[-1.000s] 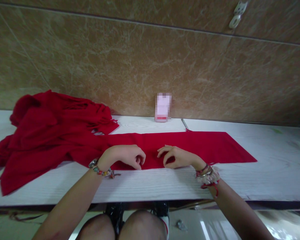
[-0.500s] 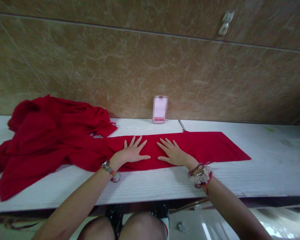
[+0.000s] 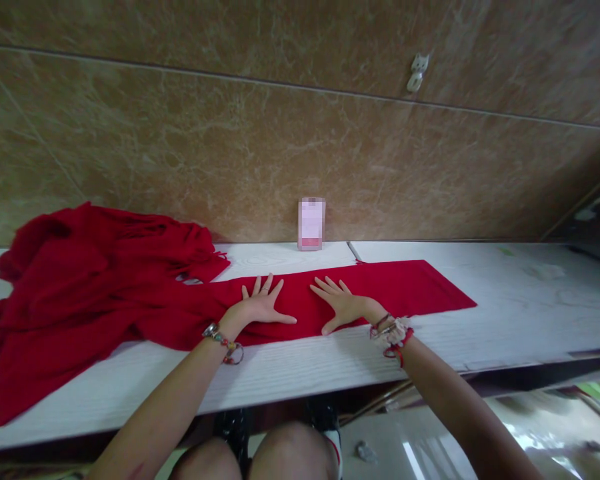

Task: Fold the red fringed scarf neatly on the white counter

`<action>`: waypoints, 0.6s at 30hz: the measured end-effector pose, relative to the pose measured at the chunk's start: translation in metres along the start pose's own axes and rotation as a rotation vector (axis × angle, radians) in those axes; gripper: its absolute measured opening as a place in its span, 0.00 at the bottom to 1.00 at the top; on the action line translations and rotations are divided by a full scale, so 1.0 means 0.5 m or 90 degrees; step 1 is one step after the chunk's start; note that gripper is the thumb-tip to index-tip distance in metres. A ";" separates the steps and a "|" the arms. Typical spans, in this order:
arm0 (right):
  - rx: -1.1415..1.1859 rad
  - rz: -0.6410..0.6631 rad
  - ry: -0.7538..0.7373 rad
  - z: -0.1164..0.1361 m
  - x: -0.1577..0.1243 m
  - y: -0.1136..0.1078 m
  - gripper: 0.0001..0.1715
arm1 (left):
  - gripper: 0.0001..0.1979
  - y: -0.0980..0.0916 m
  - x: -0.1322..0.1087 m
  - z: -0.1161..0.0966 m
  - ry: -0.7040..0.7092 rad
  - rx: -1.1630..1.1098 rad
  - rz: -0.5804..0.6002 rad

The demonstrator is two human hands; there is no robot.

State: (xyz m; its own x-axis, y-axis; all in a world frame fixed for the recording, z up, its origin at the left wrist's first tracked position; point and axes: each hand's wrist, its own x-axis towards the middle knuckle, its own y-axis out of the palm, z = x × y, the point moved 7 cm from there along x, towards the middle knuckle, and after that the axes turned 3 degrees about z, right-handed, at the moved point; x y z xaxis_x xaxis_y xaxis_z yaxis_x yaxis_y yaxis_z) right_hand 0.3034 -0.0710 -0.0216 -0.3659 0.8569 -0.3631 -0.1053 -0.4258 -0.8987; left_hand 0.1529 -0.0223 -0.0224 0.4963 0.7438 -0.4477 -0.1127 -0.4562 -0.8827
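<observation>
A long red cloth, which looks like a scarf (image 3: 405, 288), lies along the white wood-grain bench. Its right part is laid flat in a narrow strip with a slanted end. The left part is heaped in loose folds, with some fringe showing near the wall. Resting flat on the strip, my left hand (image 3: 261, 307) has its fingers spread and wears a ring. My right hand (image 3: 344, 307) also lies on the strip with fingers apart, its thumb near the front edge of the cloth. A stretch of red cloth shows between the two hands.
A phone (image 3: 311, 225) with a blurred screen leans upright against the brown marbled wall (image 3: 190, 147). A small white cat-shaped hook (image 3: 417, 73) is fixed higher up. The white bench (image 3: 520, 307) has a seam behind the cloth. My knees are below its front edge.
The view has shifted slightly. My right thumb has spread down toward the front edge of the cloth, and my left thumb points a little lower. Both hands stay on the cloth.
</observation>
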 end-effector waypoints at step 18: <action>-0.169 -0.242 0.140 -0.064 0.039 -0.018 0.31 | 0.51 0.007 0.005 0.010 -0.037 0.001 -0.051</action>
State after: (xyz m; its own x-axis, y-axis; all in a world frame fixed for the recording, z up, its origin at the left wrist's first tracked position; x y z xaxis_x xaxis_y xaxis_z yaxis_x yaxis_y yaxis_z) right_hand 0.3271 -0.0414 -0.0285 -0.1407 0.9899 -0.0167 0.0557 -0.0089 -0.9984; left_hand 0.1493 -0.0196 -0.0274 0.4535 0.8049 -0.3827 -0.0751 -0.3934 -0.9163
